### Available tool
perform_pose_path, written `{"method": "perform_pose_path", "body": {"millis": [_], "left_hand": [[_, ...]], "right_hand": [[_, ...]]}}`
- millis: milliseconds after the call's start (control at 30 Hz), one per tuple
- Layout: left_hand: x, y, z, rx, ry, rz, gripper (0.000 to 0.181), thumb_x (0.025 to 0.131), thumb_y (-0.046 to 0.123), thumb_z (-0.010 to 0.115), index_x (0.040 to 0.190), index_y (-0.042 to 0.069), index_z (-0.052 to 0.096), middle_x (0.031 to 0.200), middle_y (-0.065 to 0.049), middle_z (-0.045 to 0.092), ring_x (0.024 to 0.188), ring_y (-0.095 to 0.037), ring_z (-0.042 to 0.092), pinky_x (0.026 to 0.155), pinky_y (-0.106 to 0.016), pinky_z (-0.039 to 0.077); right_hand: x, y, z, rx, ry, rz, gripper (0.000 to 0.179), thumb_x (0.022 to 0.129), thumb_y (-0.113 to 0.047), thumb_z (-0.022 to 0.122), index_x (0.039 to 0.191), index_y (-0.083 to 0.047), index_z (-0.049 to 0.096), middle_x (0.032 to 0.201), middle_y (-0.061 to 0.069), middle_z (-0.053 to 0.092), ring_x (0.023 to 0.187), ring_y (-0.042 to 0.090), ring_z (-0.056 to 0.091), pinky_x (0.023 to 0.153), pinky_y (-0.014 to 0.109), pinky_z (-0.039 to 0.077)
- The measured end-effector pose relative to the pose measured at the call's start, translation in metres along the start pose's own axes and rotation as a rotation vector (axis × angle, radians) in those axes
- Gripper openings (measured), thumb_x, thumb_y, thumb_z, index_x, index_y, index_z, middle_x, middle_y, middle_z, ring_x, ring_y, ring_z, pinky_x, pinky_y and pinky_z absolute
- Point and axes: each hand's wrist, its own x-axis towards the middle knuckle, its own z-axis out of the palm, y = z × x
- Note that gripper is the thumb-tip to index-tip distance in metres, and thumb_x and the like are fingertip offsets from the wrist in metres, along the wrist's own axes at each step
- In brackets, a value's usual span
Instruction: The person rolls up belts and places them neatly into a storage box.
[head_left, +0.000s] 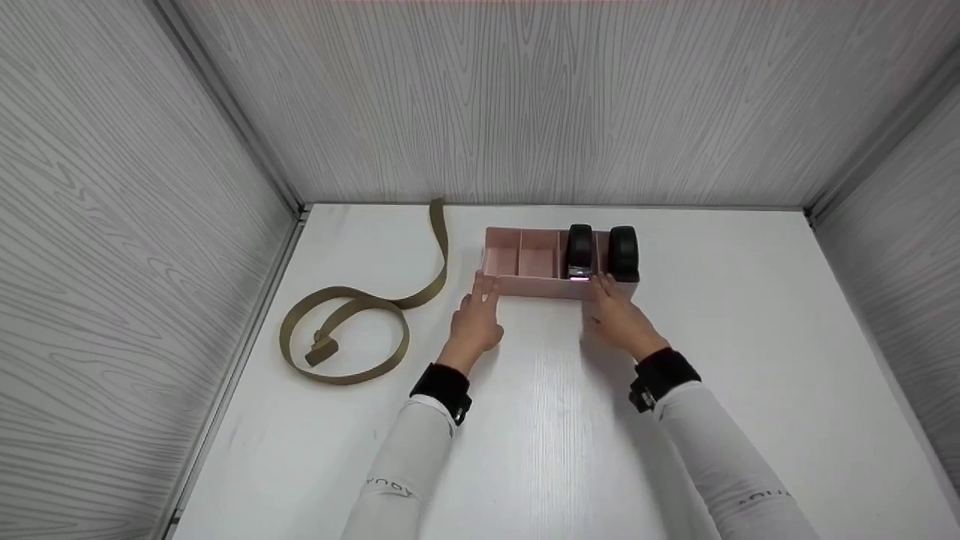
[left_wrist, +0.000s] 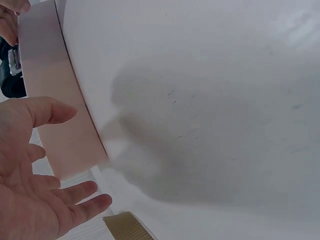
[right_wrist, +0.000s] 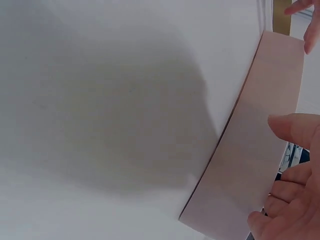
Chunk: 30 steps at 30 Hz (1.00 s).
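Note:
A pink divided box (head_left: 541, 288) lies near the back of the white table. Its two right compartments each hold a black rolled belt; the inner rolled belt (head_left: 580, 244) shows a shiny metal buckle at the front, and the outer rolled belt (head_left: 623, 251) fills the right end. The two left compartments are bare. At the box's front left corner is my left hand (head_left: 476, 326), fingers extended and thumb apart in the left wrist view. My right hand (head_left: 624, 316) has its fingertips at the front rim, by the rolled belts. Neither hand grips anything.
Left of the box, a khaki webbing belt (head_left: 401, 304) lies loosely looped on the white table (head_left: 540, 450), its far end near the back edge and its buckle (head_left: 322, 350) inside the loop. Grey wood-grain panels (head_left: 480, 105) stand behind the table and at both sides.

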Motion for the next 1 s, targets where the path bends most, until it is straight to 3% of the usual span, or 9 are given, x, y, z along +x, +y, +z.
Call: {"method": "perform_pose_path", "body": {"millis": [133, 233, 400, 500, 600, 767, 1000], "left_hand": [[-0.010, -0.013, -0.002, -0.002, 0.056, 0.001, 0.085, 0.076, 0.014, 0.065, 0.146, 0.015, 0.017, 0.147, -0.019, 0.011, 0.122, -0.034, 0.037, 0.081, -0.042, 0.044], [-0.021, -0.027, -0.006, -0.002, 0.149, -0.026, 0.078, 0.077, 0.015, 0.064, 0.143, 0.008, 0.024, 0.139, -0.023, 0.026, 0.117, -0.035, 0.041, 0.084, -0.044, 0.042], [-0.034, -0.059, -0.016, -0.027, 0.335, -0.160, 0.056, 0.075, 0.011, 0.061, 0.126, -0.005, 0.043, 0.116, -0.023, 0.042, 0.101, -0.038, 0.047, 0.079, -0.047, 0.041], [-0.039, -0.079, -0.019, -0.050, 0.392, -0.254, 0.047, 0.076, 0.009, 0.059, 0.118, -0.007, 0.045, 0.108, -0.023, 0.042, 0.095, -0.040, 0.047, 0.073, -0.050, 0.041], [-0.045, -0.097, -0.019, -0.058, 0.384, -0.334, 0.039, 0.079, 0.010, 0.057, 0.112, -0.007, 0.046, 0.103, -0.022, 0.044, 0.091, -0.040, 0.049, 0.069, -0.051, 0.042], [-0.052, -0.113, -0.013, -0.091, 0.302, -0.414, 0.022, 0.085, 0.010, 0.049, 0.103, -0.004, 0.051, 0.093, -0.021, 0.054, 0.080, -0.041, 0.057, 0.060, -0.051, 0.045], [-0.060, -0.110, -0.010, -0.049, 0.209, -0.384, 0.016, 0.084, 0.000, 0.049, 0.091, -0.001, 0.063, 0.084, -0.019, 0.063, 0.073, -0.037, 0.061, 0.052, -0.047, 0.046]], "right_hand": [[-0.013, -0.001, 0.005, 0.064, 0.051, -0.030, 0.073, 0.085, -0.011, 0.061, 0.142, 0.002, 0.017, 0.146, 0.023, 0.015, 0.132, 0.037, 0.019, 0.103, 0.046, 0.023], [-0.025, -0.006, 0.008, 0.093, 0.074, -0.038, 0.073, 0.086, -0.016, 0.061, 0.142, 0.002, 0.018, 0.145, 0.024, 0.017, 0.130, 0.037, 0.022, 0.102, 0.047, 0.025], [-0.042, -0.011, 0.010, 0.094, 0.058, -0.054, 0.070, 0.086, -0.019, 0.061, 0.140, 0.003, 0.022, 0.141, 0.024, 0.024, 0.129, 0.035, 0.025, 0.102, 0.046, 0.025], [-0.053, -0.010, 0.011, 0.086, -0.007, -0.052, 0.068, 0.086, -0.017, 0.061, 0.140, 0.002, 0.024, 0.141, 0.022, 0.026, 0.129, 0.035, 0.027, 0.102, 0.046, 0.026], [-0.065, -0.009, 0.012, 0.064, -0.113, -0.045, 0.067, 0.085, -0.014, 0.062, 0.141, -0.002, 0.027, 0.143, 0.020, 0.025, 0.128, 0.037, 0.027, 0.100, 0.048, 0.028], [-0.080, -0.008, 0.016, -0.012, -0.234, -0.027, 0.059, 0.084, -0.013, 0.062, 0.138, -0.007, 0.037, 0.143, 0.021, 0.025, 0.127, 0.041, 0.027, 0.099, 0.051, 0.028], [-0.086, -0.007, 0.029, -0.055, -0.267, 0.011, 0.051, 0.083, -0.016, 0.062, 0.131, -0.007, 0.047, 0.141, 0.021, 0.031, 0.127, 0.040, 0.027, 0.101, 0.049, 0.025]]}}
